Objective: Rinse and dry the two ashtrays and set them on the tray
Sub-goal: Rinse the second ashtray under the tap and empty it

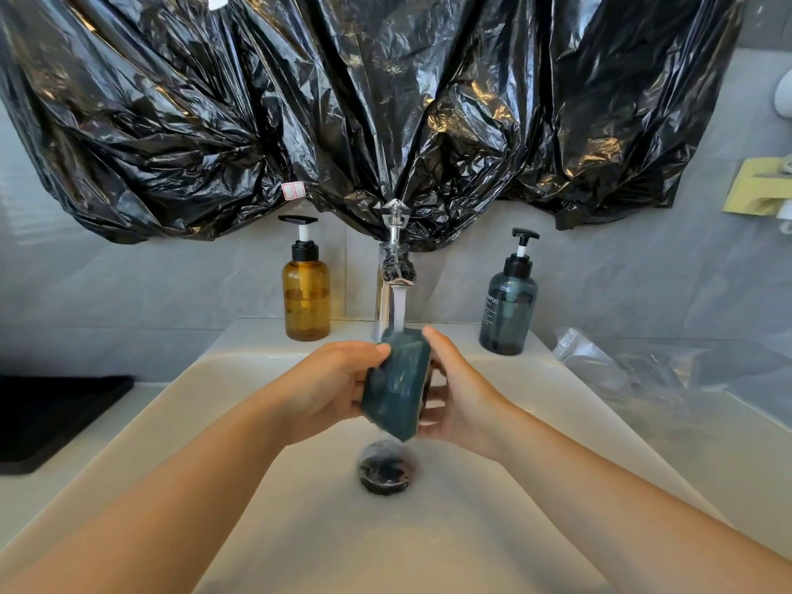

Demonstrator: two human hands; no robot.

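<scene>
1. Ashtray (396, 383): held on edge above the basin (257, 422), directly under the running tap (392, 272) at 12 o'clock.
2. Left hand (338, 388) grasps its 9 o'clock side; right hand (460, 396) grasps its 3 o'clock side.
3. Recommended: rotate it so water sweeps the hollow; grip firmly, as the wet surface is likely slippery.
4. Tray (51, 418): on the counter at 9 o'clock. Second ashtray not seen.

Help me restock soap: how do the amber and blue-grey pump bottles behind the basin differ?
The amber translucent pump bottle stands left of the chrome tap; the blue-grey translucent pump bottle stands right. The amber one looks plain, the blue-grey one bears white lettering. Both have black pump heads.
</scene>
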